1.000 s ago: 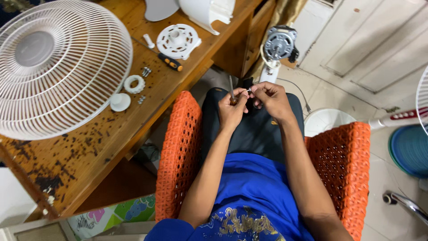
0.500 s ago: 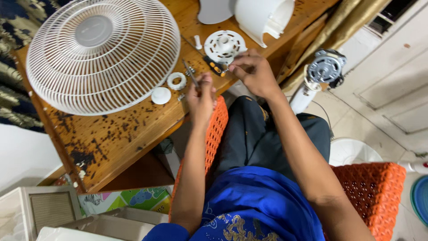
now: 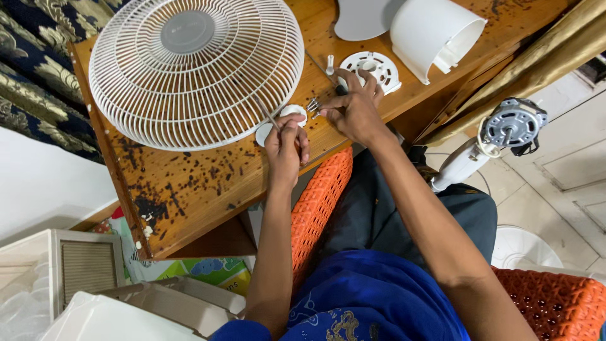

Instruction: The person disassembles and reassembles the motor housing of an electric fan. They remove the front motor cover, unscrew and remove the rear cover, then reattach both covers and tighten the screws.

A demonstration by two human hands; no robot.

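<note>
A person seated in an orange woven chair (image 3: 319,189) works at a spotted wooden table (image 3: 189,183). The left hand (image 3: 287,146) is closed around a thin metal rod (image 3: 267,115), likely a screwdriver shaft, whose tip angles up toward the white fan grille (image 3: 196,69) lying flat just beyond it. The right hand (image 3: 355,108), close beside the left but not touching it, pinches toward a small cluster of screws (image 3: 313,104) with thumb and forefinger; whether it actually grips 1 cannot be told. Between the 2 hands sit 2 small white round caps (image 3: 291,113). Under the right hand's fingertips lies a white slotted disc (image 3: 372,66), with a white cylindrical housing (image 3: 434,35) farther off. A fan motor on its white stand (image 3: 505,129) rises to the right of the right forearm. Below the left elbow, a green and blue printed carton (image 3: 208,271) lies under the table beside a white box (image 3: 95,316).
</note>
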